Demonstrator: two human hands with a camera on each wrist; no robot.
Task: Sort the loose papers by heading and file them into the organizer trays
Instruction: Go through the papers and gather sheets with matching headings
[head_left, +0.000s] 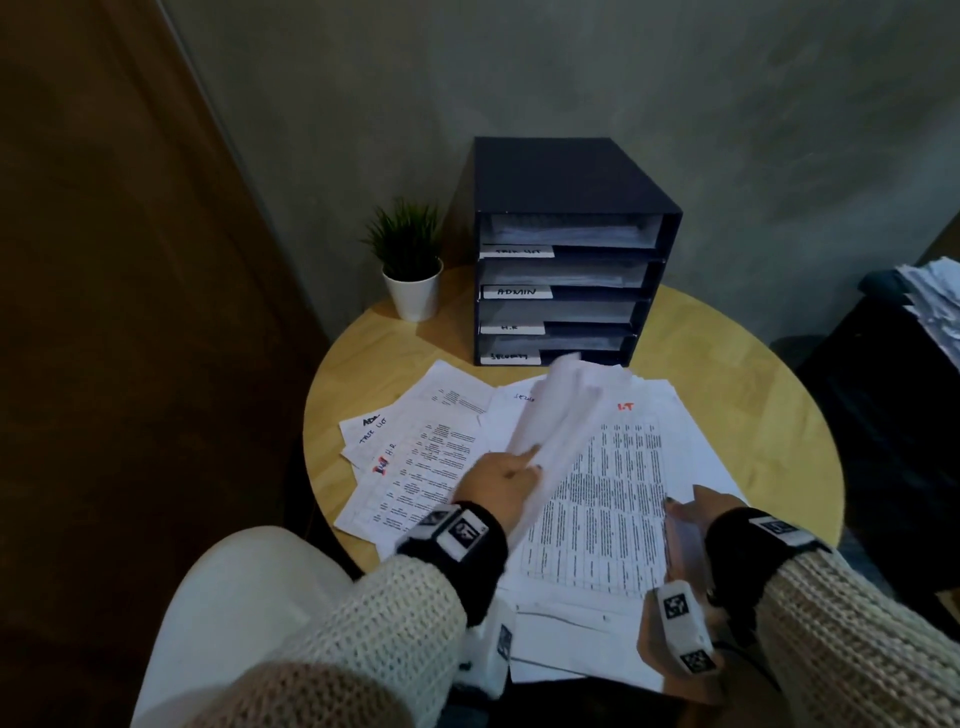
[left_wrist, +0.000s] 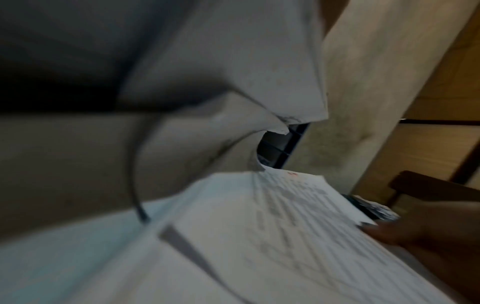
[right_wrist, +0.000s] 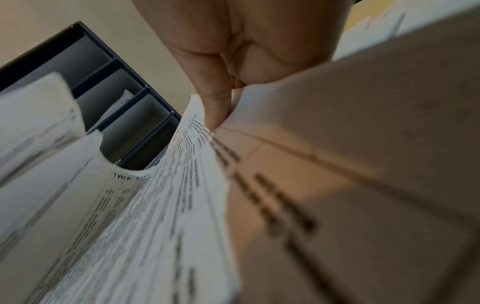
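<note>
Nearest, the right hand (head_left: 693, 512) pinches the loose papers (head_left: 597, 499) on the tabletop (head_left: 727, 364); the left hand's (head_left: 498, 480) fingers grip a lifted sheet (head_left: 558, 410). Beyond stands the organizer (head_left: 566, 249), papers in all four trays (labels partly blurred), potted plant (head_left: 408, 260) on its left.

Round light-wood table (head_left: 727, 364). Directly on it: dark four-tray organizer (head_left: 571, 197) at rear, small potted plant (head_left: 410, 260) just left of it, spread of loose printed papers (head_left: 415, 467) in front.
</note>
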